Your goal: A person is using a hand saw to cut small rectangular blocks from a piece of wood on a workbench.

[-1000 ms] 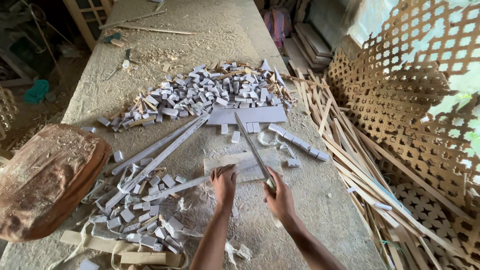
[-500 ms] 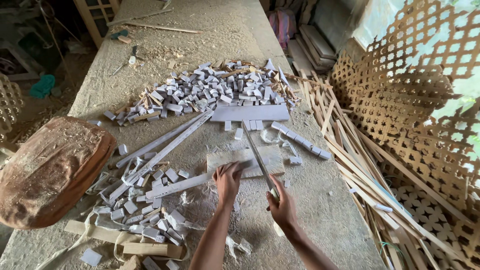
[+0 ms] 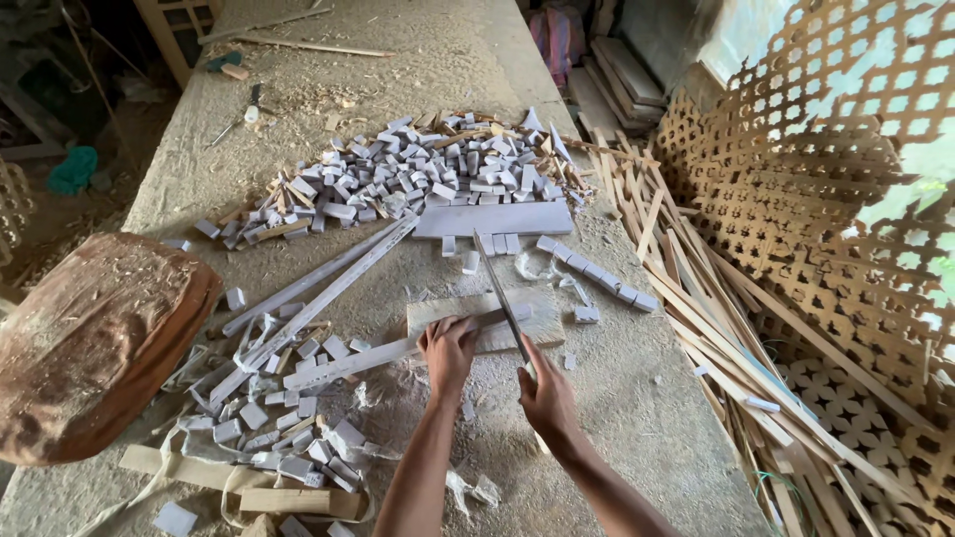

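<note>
The long pale grey wooden strip (image 3: 398,350) lies flat on the dusty table (image 3: 657,418), and its right end rests on a small flat wooden board (image 3: 542,323) in the middle. The left hand (image 3: 448,350) sits on top of the strip near that end, with its fingers curled down and pressing the strip onto the board. The strip runs away from this hand to the left, over a mess of small grey wood blocks (image 3: 288,438). The right hand (image 3: 547,396) is just beside the left hand, a little nearer to the person, and it is closed tight around the handle of a long thin metal blade (image 3: 500,298). The blade points up and away from the hand and crosses over the end of the strip on the board. Behind the board lies a wide flat grey plank (image 3: 494,219), and behind that is a big heap of short grey wood pieces (image 3: 408,179). A row of little grey blocks (image 3: 597,273) lies to the right of the blade. A round brown stump (image 3: 95,343) stands at the left edge. Thin wooden sticks (image 3: 716,298) and a wooden lattice panel (image 3: 836,189) lean on the right side.
</note>
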